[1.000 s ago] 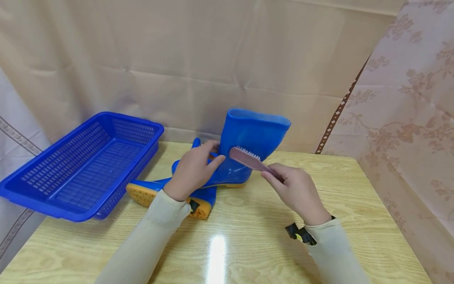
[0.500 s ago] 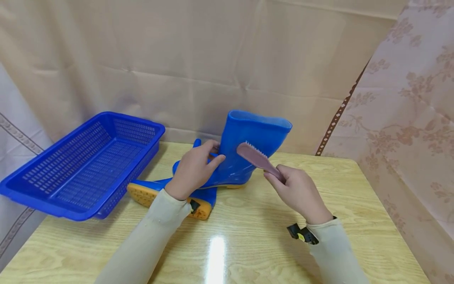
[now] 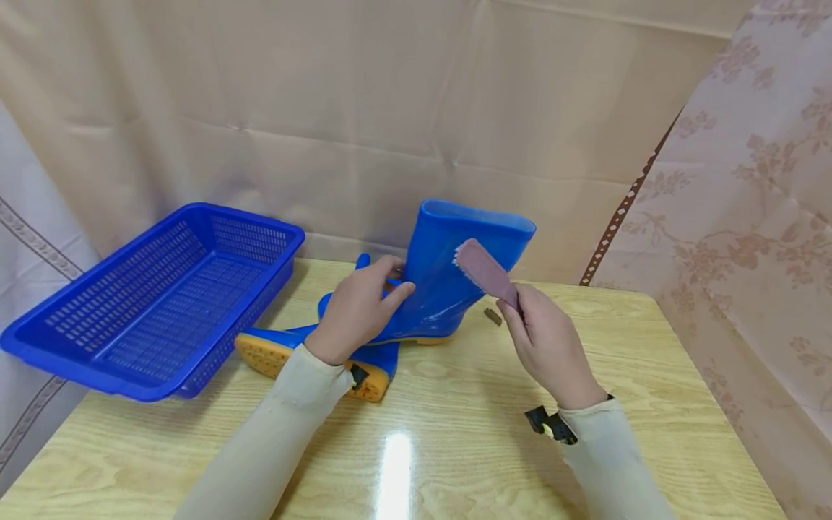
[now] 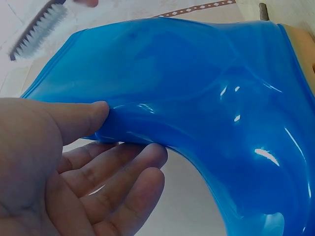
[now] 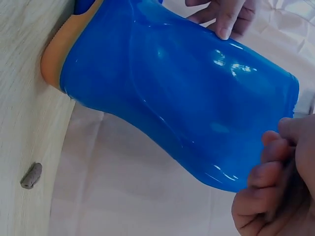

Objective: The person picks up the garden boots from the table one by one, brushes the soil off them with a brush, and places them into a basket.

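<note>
One boot (image 3: 434, 267) leans to upper right, near the head view's centre; our left hand (image 3: 354, 312), the nearer, pinches its left edge, our right hand (image 3: 549, 345) grips a brush (image 3: 487, 269), perhaps not touching it.

Found head view bright and evenly lit, apparently from above. Noted one hard white glare streak on the wooden tabletop (image 3: 455, 433) and soft shadow near the right hand (image 3: 549, 345). Observed small sharp highlights on the blue rubber boot (image 4: 192, 88) in left wrist view, with washed-out background around the brush (image 4: 40, 32). Rated right wrist view dimmer, with right hand partly dark and soft-edged.
</note>
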{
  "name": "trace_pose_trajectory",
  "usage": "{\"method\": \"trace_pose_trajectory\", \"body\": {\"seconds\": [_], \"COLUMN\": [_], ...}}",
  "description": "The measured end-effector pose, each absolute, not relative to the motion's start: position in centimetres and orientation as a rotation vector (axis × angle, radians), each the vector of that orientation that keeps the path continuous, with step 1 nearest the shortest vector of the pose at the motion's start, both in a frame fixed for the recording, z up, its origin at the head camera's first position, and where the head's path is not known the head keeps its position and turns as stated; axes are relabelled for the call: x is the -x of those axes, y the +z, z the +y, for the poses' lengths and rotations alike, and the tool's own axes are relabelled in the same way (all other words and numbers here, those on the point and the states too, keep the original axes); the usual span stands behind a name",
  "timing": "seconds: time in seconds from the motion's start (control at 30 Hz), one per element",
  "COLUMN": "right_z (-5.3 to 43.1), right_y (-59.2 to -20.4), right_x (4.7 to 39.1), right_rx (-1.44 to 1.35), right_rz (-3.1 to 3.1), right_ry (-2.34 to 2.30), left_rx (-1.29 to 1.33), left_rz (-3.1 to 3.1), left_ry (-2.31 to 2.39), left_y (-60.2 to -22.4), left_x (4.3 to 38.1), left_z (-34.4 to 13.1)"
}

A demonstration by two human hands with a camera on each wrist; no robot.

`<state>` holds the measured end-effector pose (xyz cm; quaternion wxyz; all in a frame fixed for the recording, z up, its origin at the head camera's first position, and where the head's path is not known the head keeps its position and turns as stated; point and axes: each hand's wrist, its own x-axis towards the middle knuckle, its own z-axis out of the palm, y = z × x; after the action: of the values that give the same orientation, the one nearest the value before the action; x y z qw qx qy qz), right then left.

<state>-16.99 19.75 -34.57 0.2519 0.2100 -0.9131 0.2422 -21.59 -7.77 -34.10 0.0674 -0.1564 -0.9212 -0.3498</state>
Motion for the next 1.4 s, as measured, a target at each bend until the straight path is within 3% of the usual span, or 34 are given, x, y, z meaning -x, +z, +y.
{"method": "trace_pose_trajectory", "body": {"seconds": [0.37, 0.8, 1.4], "right_z": [20.3, 20.3, 21.0], "right_y": [-34.6, -33.9, -33.2], "right_x": [16.5, 16.8, 16.2], "right_rx": [-0.458, -0.552, -0.431], "right_rz": [-2.427, -2.672, -2.411], "right_ry": [0.785, 0.789, 0.821], "left_rx": [0.456, 0.435, 0.411], "left_rz": [-2.772, -2.794, -2.630], "left_ry": [-1.057, -1.067, -1.101], "left_y": [-33.8, -33.2, -33.6], "left_x": [21.3, 21.0, 21.9], "left_z": [-7.3, -7.4, -6.5]}}
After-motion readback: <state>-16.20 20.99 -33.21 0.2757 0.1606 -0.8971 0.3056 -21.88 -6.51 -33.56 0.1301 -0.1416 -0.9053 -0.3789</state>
